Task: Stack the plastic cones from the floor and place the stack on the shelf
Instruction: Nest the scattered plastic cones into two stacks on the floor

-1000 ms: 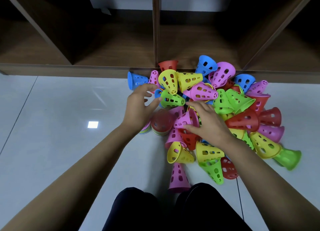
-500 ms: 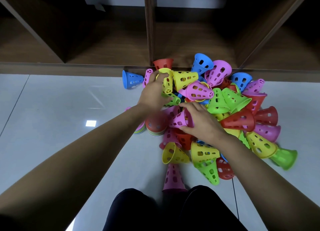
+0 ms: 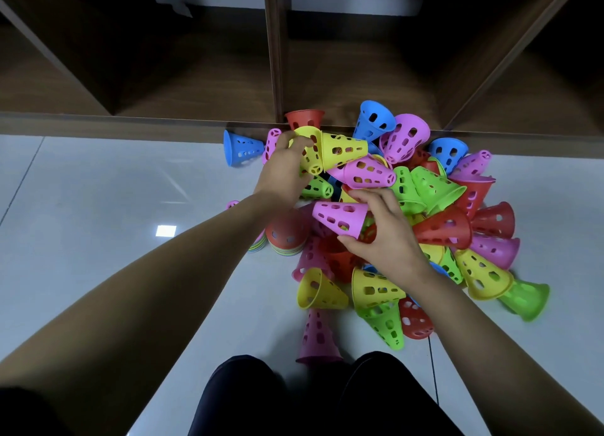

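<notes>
The left hand [image 3: 284, 170] curls its fingers round a yellow cone [image 3: 310, 156] at the 11 o'clock edge of the cone pile [image 3: 441, 229], beside the shelf [image 3: 196, 125]. The right hand [image 3: 389, 239] pinches a pink cone [image 3: 340, 216] between thumb and fingers, mid-pile on the floor [image 3: 98, 206].

A heap of perforated plastic cones [image 3: 434, 190] in pink, yellow, green, red and blue lies jumbled on the pale floor [image 3: 98, 200], right against the foot of the dark wooden shelf [image 3: 196, 89]. At the heap's left edge stands a short nested stack [image 3: 287, 236], red on top. The left hand [image 3: 284, 170] grips a yellow cone [image 3: 310, 154] near the shelf. The right hand [image 3: 389, 239] holds a pink cone [image 3: 340, 215] sideways, tip pointing left.
</notes>
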